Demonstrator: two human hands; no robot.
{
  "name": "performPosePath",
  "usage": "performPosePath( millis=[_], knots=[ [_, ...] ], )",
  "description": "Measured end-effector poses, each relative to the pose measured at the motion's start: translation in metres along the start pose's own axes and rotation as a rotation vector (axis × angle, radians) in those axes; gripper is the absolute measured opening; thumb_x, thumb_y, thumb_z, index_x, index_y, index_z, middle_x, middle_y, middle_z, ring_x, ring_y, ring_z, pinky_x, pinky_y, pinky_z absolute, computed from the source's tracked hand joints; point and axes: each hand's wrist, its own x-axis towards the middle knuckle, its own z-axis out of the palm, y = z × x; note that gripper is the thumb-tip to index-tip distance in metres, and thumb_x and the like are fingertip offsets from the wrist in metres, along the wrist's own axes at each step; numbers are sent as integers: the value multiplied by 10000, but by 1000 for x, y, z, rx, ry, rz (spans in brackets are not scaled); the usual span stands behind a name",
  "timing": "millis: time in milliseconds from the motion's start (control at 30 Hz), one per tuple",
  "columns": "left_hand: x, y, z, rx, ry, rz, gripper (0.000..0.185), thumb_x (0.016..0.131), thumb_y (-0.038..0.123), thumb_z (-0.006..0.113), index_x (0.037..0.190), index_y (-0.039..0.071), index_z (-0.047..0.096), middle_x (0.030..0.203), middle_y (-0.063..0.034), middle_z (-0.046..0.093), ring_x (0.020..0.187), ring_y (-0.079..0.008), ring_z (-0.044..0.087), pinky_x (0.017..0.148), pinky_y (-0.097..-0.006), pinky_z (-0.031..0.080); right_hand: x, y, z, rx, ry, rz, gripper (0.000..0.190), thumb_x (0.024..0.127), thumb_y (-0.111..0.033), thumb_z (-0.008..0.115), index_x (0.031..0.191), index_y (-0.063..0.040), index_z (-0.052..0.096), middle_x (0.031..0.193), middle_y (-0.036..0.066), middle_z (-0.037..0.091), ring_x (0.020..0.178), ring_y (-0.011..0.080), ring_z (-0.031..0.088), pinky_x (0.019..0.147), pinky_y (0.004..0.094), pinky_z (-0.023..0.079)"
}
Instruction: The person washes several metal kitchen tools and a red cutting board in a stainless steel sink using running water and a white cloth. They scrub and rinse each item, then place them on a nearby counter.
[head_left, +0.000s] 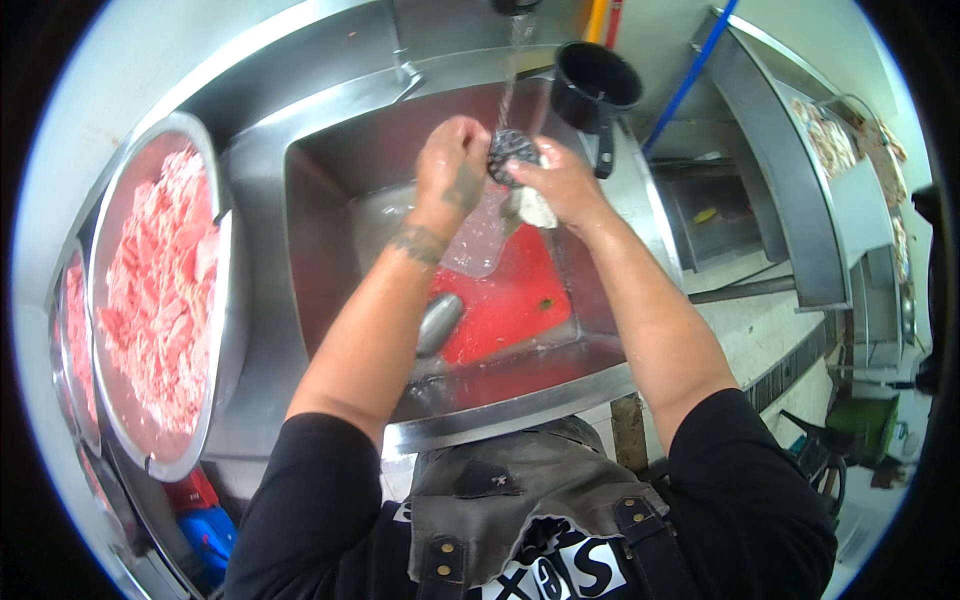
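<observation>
Above a stainless steel sink (322, 225), my right hand (559, 180) grips a dark, round, textured object (513, 156) under running water (510, 90). What that object is I cannot tell. A whitish cloth or sponge (534, 208) hangs just under the same hand. My left hand (454, 161) is at the object's left side, its fingers curled; whether they hold anything is hidden. In the basin below lie a red cutting board (502, 307), a translucent plastic piece (478, 240) and a rounded metal item (440, 324).
A black saucepan (596, 82) stands at the sink's back right corner. On the left, a large metal bowl (225, 300) holds pink ground meat (161, 292), with another bowl of it beyond. Metal shelving (787, 210) is at the right. A blue pole (690, 75) leans behind the sink.
</observation>
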Motion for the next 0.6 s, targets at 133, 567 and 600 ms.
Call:
performPosePath(
  millis=[133,567,600],
  knots=[
    [-19,6,28,-465,-78,-300,161,979,177,631,1071,48,601,870,-14,595,790,-116,561,707,-304,513,-8,-5,1,-672,156,-137,442,842,-351,721,1159,-54,645,960,185,712,884,316,694,805,397,523],
    [-5,-5,13,-843,-175,-425,99,885,2,705,965,30,655,864,-24,685,770,-107,630,740,-266,532,-133,31,-68,-779,274,29,373,834,-182,750,1149,-21,634,1041,153,699,960,278,675,867,384,520],
    [-2,-1,7,-744,-194,-370,86,873,21,726,935,25,667,851,-23,690,762,-100,627,735,-264,531,-138,34,-72,-738,278,55,362,837,-177,748,1141,-16,635,1036,153,698,955,279,674,862,384,521]
  ],
)
